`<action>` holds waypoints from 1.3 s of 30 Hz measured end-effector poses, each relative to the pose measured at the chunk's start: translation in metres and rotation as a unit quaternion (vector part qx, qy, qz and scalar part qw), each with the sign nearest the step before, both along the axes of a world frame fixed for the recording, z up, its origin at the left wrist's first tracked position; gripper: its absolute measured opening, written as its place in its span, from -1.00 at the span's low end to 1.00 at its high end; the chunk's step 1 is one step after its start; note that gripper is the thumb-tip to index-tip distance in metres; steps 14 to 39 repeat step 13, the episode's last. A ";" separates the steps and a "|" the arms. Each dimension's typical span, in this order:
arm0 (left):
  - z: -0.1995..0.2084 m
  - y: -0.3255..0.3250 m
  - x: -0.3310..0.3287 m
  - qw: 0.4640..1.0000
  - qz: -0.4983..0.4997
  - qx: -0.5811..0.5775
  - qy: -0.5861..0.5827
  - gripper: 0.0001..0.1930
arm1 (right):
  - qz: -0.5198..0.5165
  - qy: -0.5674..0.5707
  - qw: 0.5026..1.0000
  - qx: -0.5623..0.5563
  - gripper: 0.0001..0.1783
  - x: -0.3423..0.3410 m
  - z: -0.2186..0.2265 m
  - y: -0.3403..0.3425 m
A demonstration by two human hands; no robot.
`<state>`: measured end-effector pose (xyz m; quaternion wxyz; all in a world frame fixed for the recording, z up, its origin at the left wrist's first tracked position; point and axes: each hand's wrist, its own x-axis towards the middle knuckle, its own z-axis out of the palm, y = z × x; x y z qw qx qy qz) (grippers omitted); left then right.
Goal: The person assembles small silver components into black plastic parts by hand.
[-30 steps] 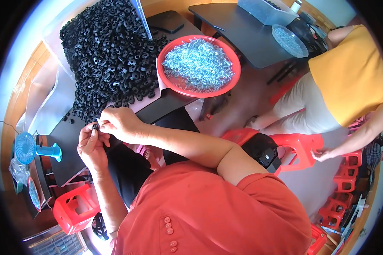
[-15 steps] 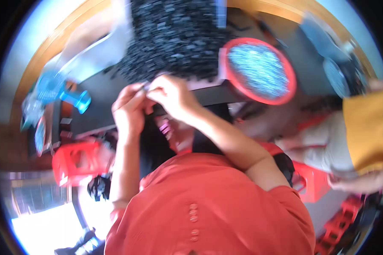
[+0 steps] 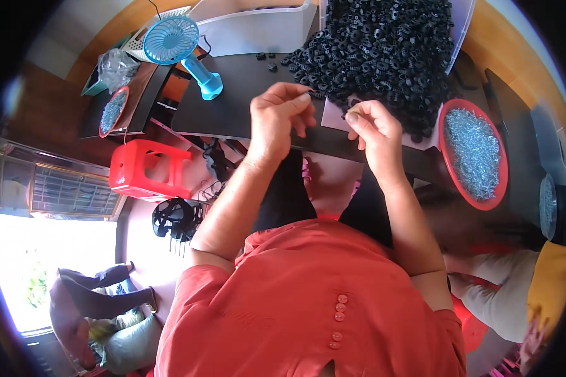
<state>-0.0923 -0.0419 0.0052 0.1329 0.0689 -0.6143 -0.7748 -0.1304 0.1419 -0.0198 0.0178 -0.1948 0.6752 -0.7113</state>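
Note:
My left hand (image 3: pixel 279 117) is raised over the front edge of the dark table, with thumb and forefinger pinched together. Something small and dark shows at its fingertips, hard to tell from the parts behind. To the right, my right hand (image 3: pixel 378 131) is also closed in a pinch, by the near edge of a heap of small black plastic parts (image 3: pixel 383 53). Whatever lies between its fingers is too small to make out. A gap separates the two hands. Right of the heap sits a red round tray (image 3: pixel 447 151) of small shiny, clear-bluish pieces.
A blue fan (image 3: pixel 172 40) stands on the table (image 3: pixel 239 81) at left, before a white bin (image 3: pixel 251 31). Another red tray (image 3: pixel 125 100) lies further left. A red stool (image 3: pixel 146 171) is below. One person (image 3: pixel 85 301) bends at lower left; another (image 3: pixel 509 283) is at right.
My hands, together at the fingertips before, have come apart, the left one to the left and the right one to the right. The whole view has swung, shifting the table and heap rightward.

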 end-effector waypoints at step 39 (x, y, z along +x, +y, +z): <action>-0.020 -0.084 -0.056 0.797 0.080 -0.599 -0.009 -0.76 | 0.019 -0.029 0.997 -0.065 -0.88 -0.004 -0.003 0.004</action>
